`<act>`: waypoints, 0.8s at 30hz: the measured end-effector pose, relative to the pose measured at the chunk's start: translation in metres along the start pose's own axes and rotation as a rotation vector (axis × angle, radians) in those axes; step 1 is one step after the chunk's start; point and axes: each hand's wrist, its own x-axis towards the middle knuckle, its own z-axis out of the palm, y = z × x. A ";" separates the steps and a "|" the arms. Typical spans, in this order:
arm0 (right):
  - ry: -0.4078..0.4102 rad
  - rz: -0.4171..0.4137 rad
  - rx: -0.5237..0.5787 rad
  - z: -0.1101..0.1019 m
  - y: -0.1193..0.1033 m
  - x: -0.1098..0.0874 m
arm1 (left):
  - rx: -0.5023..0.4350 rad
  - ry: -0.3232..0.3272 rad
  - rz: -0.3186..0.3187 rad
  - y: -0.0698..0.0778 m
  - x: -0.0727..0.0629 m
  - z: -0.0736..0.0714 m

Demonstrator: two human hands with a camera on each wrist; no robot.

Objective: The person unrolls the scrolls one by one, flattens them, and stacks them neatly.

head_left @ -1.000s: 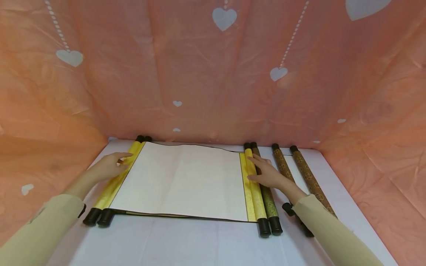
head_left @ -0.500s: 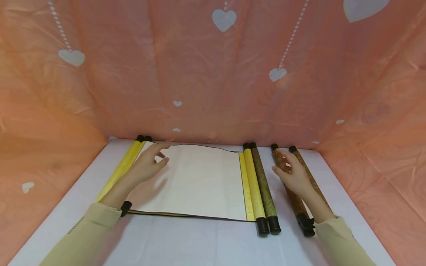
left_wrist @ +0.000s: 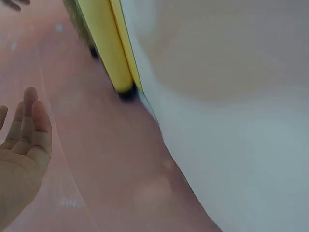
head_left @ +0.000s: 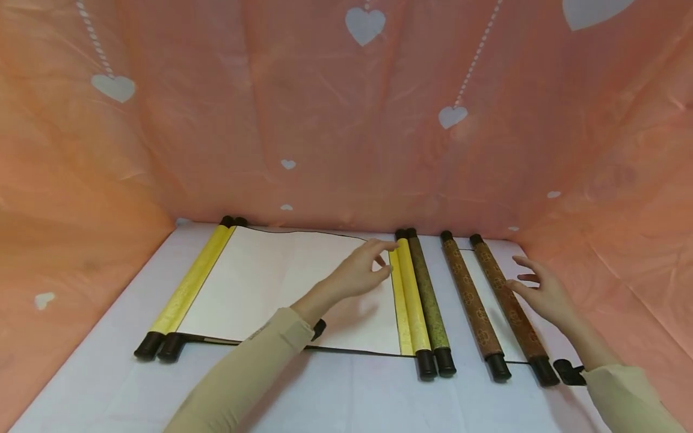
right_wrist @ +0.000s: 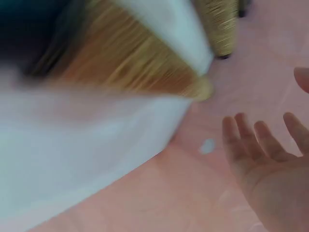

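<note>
My left hand [head_left: 356, 272], fingers parted and nothing in them, hovers over the right part of a yellow-trimmed scroll's white sheet [head_left: 287, 282]. Its fingertips overlap the scroll's right yellow roller [head_left: 414, 294] in the head view. The left yellow roller [head_left: 195, 276] lies at the sheet's other end. My right hand [head_left: 545, 294] holds nothing; its spread fingers are just right of a brown patterned roller [head_left: 511, 307]. A second brown roller [head_left: 471, 300] lies parallel to it, with a strip of white paper [head_left: 491, 304] between. Both hands' fingers also show in their wrist views, the palm [right_wrist: 285, 188] of the right one included.
A green roller [head_left: 430, 300] with black end knobs lies right beside the yellow one. The white table [head_left: 368, 403] stretches along the front. Peach cloth [head_left: 325, 120] with pale hearts rises behind and at both sides.
My left hand has moved right from the left yellow roller across the sheet. The right hand has left the right yellow roller and moved right past the brown rollers.
</note>
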 end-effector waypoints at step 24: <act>-0.408 0.278 0.274 0.010 0.037 -0.006 | 0.154 -0.444 -0.196 0.056 0.075 0.123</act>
